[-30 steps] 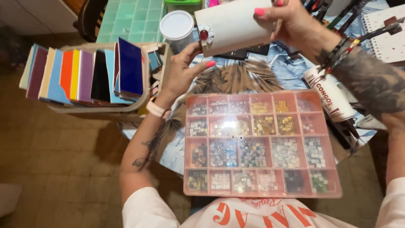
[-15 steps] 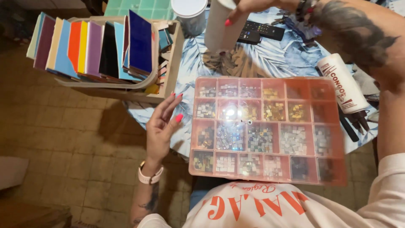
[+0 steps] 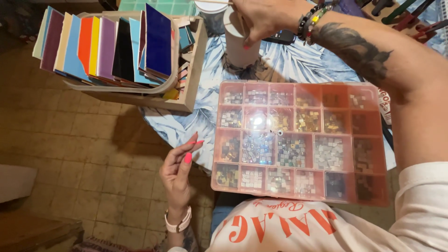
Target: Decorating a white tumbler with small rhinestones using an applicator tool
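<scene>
At table's far edge, right hand (image 3: 261, 18) grips white tube (image 3: 240, 44) upright w/ fingertips; left hand (image 3: 179, 170) hangs loose, empty, beside lidded bead organizer (image 3: 298, 140).

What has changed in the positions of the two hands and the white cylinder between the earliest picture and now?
The left hand dropped from beside the white cylinder to hang open and empty left of the compartment box. The right hand lowered the cylinder from a raised, tilted hold to upright on the tablecloth, keeping its grip on top. The box and tile rack stayed put.
</scene>
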